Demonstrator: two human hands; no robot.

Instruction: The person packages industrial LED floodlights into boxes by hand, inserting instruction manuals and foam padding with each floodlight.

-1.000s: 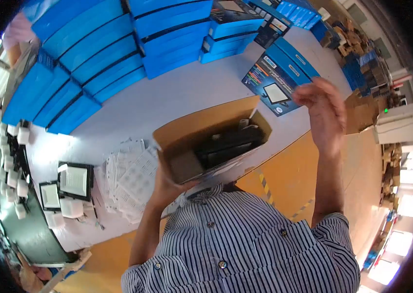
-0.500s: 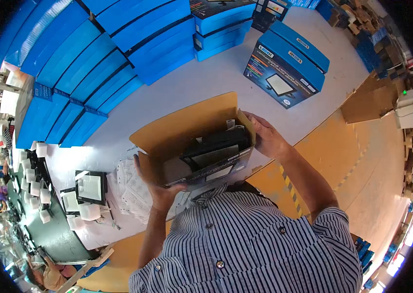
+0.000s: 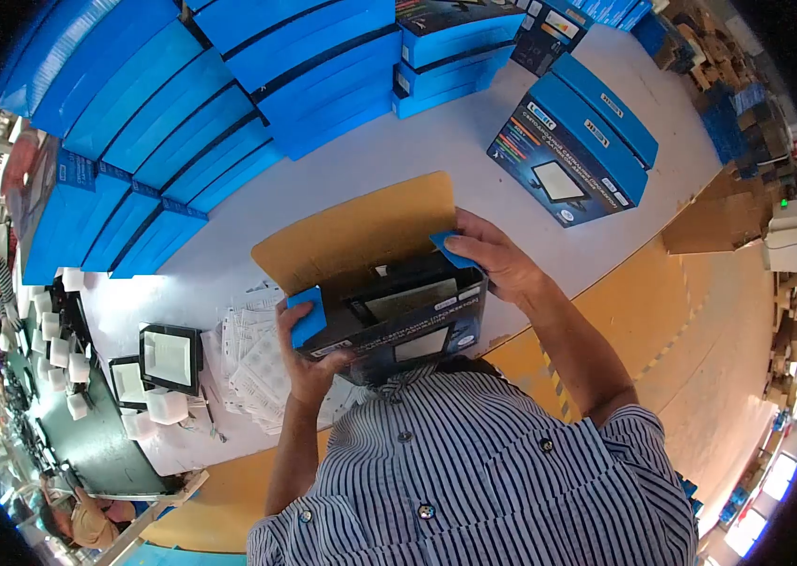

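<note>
A printed cardboard box [image 3: 408, 344] stands open-topped in front of my striped shirt, its brown lid flap [image 3: 361, 226] raised on the far side. Inside lies a black floodlight [image 3: 417, 300], partly hidden by the box's walls. My left hand [image 3: 309, 363] grips the box's left end, fingers on the blue left side flap [image 3: 308, 319] and thumb along the front wall. At the other end my right hand [image 3: 502, 264] is closed on the corner, its thumb on the blue right side flap [image 3: 456, 251]. Both side flaps lean inward.
Stacks of blue boxes [image 3: 323, 94] line the table's far left side. Two closed boxes [image 3: 568, 151] stand at the back right. Left of my box lie printed sheets [image 3: 262, 363] and floodlights [image 3: 170, 358]. Other people [image 3: 87, 519] are at the far left.
The two side flaps have come into view with their blue faces up, folded inward by my hands. My right thumb has moved onto the right flap. The lid flap stays raised.
</note>
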